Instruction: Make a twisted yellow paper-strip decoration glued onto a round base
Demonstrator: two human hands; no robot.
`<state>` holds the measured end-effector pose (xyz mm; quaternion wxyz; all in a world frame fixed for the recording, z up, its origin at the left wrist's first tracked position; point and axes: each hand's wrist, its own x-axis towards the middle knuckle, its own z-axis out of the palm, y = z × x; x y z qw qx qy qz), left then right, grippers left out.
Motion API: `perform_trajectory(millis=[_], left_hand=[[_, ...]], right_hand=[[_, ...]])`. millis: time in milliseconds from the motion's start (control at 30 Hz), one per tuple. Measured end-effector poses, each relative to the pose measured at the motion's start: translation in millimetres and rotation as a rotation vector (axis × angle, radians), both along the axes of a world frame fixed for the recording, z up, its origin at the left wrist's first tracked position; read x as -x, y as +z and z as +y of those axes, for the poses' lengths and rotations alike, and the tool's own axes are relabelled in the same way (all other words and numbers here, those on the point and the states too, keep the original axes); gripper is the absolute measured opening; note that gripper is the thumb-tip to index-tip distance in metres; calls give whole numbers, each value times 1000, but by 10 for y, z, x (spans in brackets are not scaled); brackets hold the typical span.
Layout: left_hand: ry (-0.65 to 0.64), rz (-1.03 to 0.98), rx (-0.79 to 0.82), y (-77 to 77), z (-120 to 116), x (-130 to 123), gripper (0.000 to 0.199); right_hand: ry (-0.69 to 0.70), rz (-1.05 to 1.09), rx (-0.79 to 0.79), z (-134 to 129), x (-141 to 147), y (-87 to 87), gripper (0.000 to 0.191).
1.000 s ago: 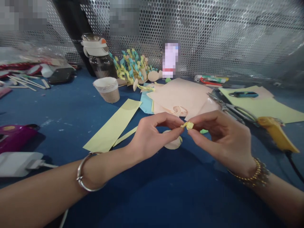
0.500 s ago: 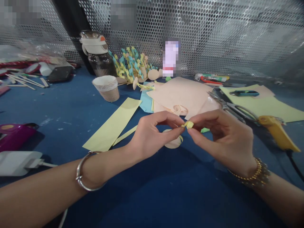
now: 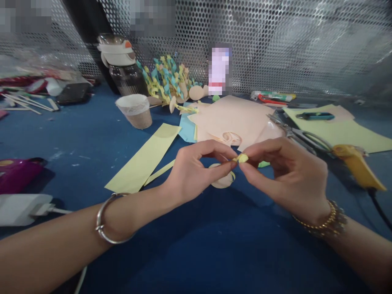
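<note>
A small folded piece of yellow paper (image 3: 243, 158) is pinched between my two hands, near the middle of the view. My left hand (image 3: 196, 171) grips its thin left end between thumb and fingers. On its right side, the thumb and index finger of my right hand (image 3: 289, 173) hold the wider part. Beneath the fingertips a pale round disc (image 3: 221, 179) lies on the blue table (image 3: 196, 253). To the left are a wide yellow paper sheet (image 3: 143, 159) and a narrow yellow strip (image 3: 159, 172), whose right end my left hand hides.
Behind my hands lie pink paper (image 3: 239, 116), scissors (image 3: 309, 141) and a teal cutter (image 3: 315, 116). A yellow glue gun (image 3: 359, 165) is at right. A paper cup (image 3: 136, 112), a bottle (image 3: 125, 69) and paper decorations (image 3: 168, 79) stand back left. A white charger (image 3: 26, 209) sits at left.
The whole scene sits slightly higher and farther left in view. Both hands keep their pinch on the yellow paper piece, with only a slight shift of the fingers.
</note>
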<state>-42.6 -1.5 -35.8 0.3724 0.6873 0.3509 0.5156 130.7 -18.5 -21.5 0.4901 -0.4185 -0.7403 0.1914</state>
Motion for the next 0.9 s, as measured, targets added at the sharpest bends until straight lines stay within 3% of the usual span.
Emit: perform_trajectory(millis=[567,900], left_hand=[[-8,10,-1,-8,13,13,10],[14,12,28,-1,21,10,11]], right_hand=[[6,-30,-9,-14,21,20,19],[108,74,116,-2,-14,43,30]])
